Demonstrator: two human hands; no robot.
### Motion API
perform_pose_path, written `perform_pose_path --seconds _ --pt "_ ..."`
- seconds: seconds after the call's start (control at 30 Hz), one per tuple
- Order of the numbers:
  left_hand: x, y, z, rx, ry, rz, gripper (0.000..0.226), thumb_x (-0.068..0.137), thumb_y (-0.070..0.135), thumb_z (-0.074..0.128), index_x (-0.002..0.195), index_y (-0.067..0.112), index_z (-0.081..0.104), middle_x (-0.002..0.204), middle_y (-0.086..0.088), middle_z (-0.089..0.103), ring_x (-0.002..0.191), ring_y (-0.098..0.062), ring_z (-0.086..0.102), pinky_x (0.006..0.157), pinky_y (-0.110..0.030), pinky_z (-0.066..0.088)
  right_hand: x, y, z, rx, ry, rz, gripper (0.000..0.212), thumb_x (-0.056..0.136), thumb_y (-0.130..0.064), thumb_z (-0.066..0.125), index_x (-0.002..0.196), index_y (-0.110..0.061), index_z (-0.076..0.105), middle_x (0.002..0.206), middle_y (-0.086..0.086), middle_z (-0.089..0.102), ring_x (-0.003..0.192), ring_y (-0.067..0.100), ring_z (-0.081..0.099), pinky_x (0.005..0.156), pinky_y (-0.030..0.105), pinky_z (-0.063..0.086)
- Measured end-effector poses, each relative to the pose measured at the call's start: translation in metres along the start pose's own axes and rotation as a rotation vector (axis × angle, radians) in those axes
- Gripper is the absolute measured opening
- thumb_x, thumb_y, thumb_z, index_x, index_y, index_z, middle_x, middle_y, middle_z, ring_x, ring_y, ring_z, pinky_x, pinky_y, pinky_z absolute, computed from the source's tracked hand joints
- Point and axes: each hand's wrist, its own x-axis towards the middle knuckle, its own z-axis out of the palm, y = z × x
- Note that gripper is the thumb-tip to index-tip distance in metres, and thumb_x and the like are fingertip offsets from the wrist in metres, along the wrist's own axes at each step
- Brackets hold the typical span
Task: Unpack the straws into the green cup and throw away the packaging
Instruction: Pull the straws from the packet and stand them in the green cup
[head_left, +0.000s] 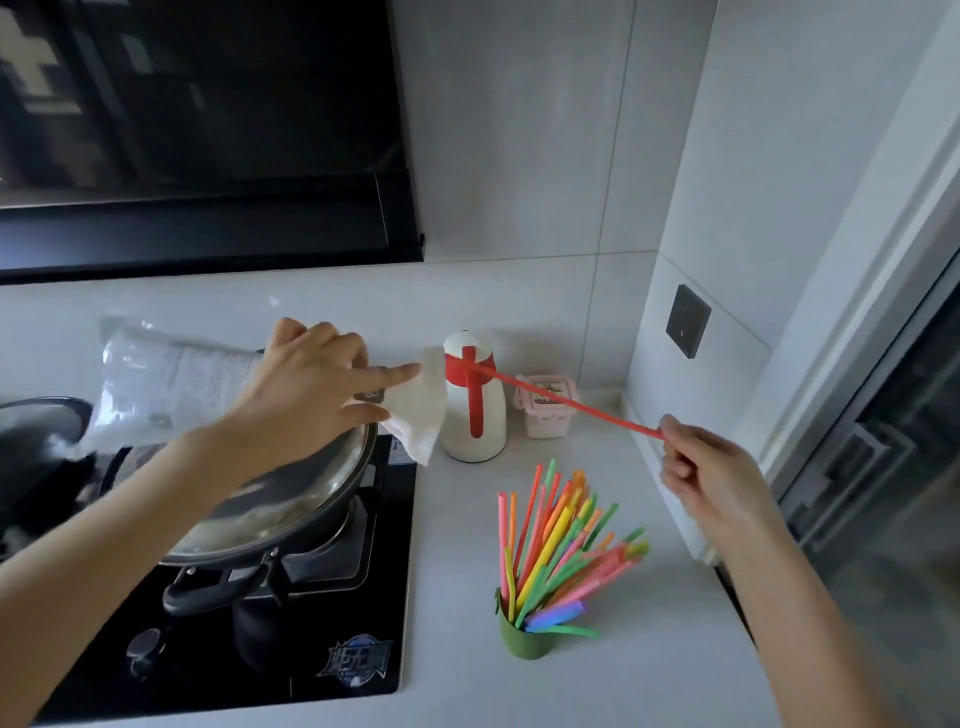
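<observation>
The right hand (711, 467) pinches one red straw (571, 402), its long axis running from 4 o'clock up to 10 o'clock, far end at the wrapper (421, 415) grasped by the left hand (317, 379). At 6 o'clock the green cup (524, 639) holds many coloured straws (561, 540), fanned toward 1 o'clock.

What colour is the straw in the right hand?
Red straw, pinched by the right hand; head view.

Both bare arms reach forward; the left hand (317, 384) pinches with fingers spread, the right hand (701, 467) curled in a tight grip.
</observation>
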Motion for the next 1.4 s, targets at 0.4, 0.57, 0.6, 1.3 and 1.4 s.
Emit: perform_pose_path --seconds 0.4,0.57,0.6,1.3,1.4 --pt "-0.015 0.022 0.054 -0.214 -0.080 -0.069 0.049 0.069 0.042 0.074 0.116 0.038 0.060 0.075 -0.001 0.064 0.075 -0.027 0.057 0.077 -0.040 0.033 -0.012 0.005 0.049 -1.362 -0.415 -0.336 0.017 0.085 -0.021 0.065 0.072 -0.010 0.063 0.061 -0.003 0.060 0.053 0.004 0.051 0.052 0.015 0.038" --pt "-0.015 0.027 0.040 -0.364 -0.167 -0.179 0.048 0.082 0.046 0.058 0.127 0.046 0.044 0.085 0.001 0.059 0.086 -0.021 0.050 0.081 -0.032 0.023 -0.007 0.058 0.064 -1.726 -0.607 -0.425 0.036 0.092 -0.039 0.049 0.077 -0.009 0.062 0.077 0.009 0.063 0.073 0.020 0.056 0.081 0.038 0.052" --pt "-0.014 0.029 0.037 -0.412 -0.189 -0.210 0.048 0.083 0.046 0.056 0.129 0.048 0.040 0.084 0.003 0.058 0.086 -0.018 0.048 0.082 -0.033 0.026 -0.005 0.061 0.064 -1.757 -0.586 -0.459 0.037 0.092 -0.044 0.045 0.089 -0.013 0.065 0.091 0.007 0.064 0.086 0.020 0.056 0.085 0.037 0.049" --pt "-0.097 0.124 0.019 -1.736 -0.467 -0.607 0.110 0.059 0.035 0.084 0.141 0.043 0.012 0.135 0.003 0.049 0.123 -0.013 0.046 0.100 -0.042 0.042 -0.070 0.011 0.076 -0.792 -0.588 -0.485 0.035 0.061 -0.037 0.080 0.080 -0.023 0.055 0.096 0.001 0.051 0.075 0.007 0.048 0.067 0.008 0.040" --pt "-0.106 0.146 0.018 -1.772 -0.442 -0.651 0.088 0.066 0.017 0.081 0.137 0.031 0.031 0.123 -0.005 0.060 0.111 -0.021 0.057 0.093 -0.042 0.047 -0.082 0.019 0.074 -0.834 -0.574 -0.479 0.038 0.054 -0.055 0.075 0.074 -0.031 0.052 0.089 -0.004 0.050 0.075 0.011 0.047 0.070 0.020 0.041"
